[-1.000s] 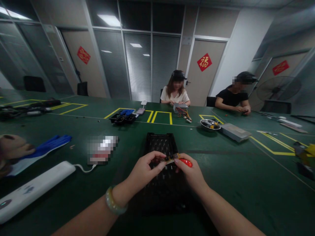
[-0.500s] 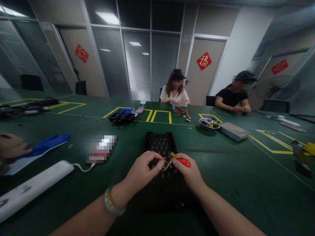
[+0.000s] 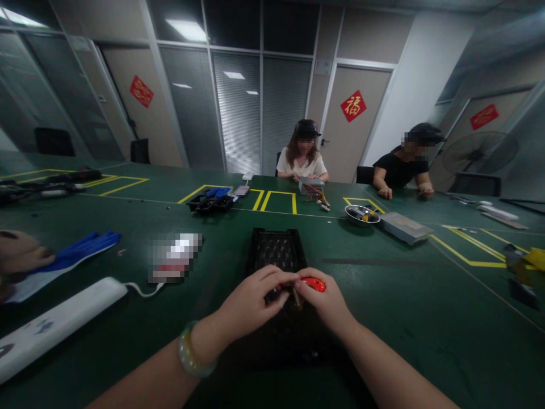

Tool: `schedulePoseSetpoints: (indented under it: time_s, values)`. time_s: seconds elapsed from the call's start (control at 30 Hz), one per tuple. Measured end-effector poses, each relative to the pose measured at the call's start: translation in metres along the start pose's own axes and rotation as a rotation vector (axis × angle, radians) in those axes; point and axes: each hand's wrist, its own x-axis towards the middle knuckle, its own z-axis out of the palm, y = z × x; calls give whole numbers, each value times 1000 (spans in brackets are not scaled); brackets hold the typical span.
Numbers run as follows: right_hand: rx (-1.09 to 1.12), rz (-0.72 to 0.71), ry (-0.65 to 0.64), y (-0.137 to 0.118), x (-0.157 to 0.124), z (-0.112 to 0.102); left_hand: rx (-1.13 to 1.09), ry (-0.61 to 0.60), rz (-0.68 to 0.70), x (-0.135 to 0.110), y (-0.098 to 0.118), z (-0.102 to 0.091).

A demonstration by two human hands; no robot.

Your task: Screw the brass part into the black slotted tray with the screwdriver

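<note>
Both my hands meet above a black ribbed tray (image 3: 277, 241). A red-orange tool handle (image 3: 315, 283) lies in the grip of my right hand (image 3: 330, 298); its working end is hidden, so I cannot tell its kind. Between the hands a small brass-coloured metal part (image 3: 297, 297) hangs tilted, mostly covered by fingers. My left hand (image 3: 255, 292) is curled around the other side of this part, its index fingertip touching near my right thumb. A bead-like bangle (image 3: 193, 349) circles my left wrist.
A white power strip (image 3: 63, 324) and a blurred phone-like device (image 3: 175, 257) lie left, near a blue-and-white glove (image 3: 85, 253) and another person's hand (image 3: 23, 253). Ahead are a metal bowl (image 3: 361, 215), a grey metal case (image 3: 404, 227) and a power supply with wires (image 3: 315, 184). Two people sit opposite.
My left index finger has moved right and over toward my right thumb. The metal part has turned downward and is more covered. The person at right has moved their hands apart.
</note>
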Motion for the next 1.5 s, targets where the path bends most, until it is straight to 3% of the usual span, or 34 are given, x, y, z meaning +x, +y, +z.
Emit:
schedulePoseSetpoints:
  time_s: [0.27,0.63,0.77,0.9,1.07,1.33,1.5]
  values:
    - [-21,-7,-14,-2,0,1,-269,239,-257,4,-16,9]
    - [-1,18,-30,-6,-1,-1,-500,252,-339,6,-22,13]
    - [26,11,-31,-4,-1,-2,-337,204,-315,4,-15,6]
    - [59,17,-45,-2,-1,-2,-17,238,-185,3,-10,-2]
    - [65,26,-53,2,0,-1,189,265,-75,2,-10,-7]
    - [63,1,-62,8,0,-2,420,196,55,2,-4,-14]
    - [96,-30,-48,8,1,-1,501,159,28,4,5,-22]
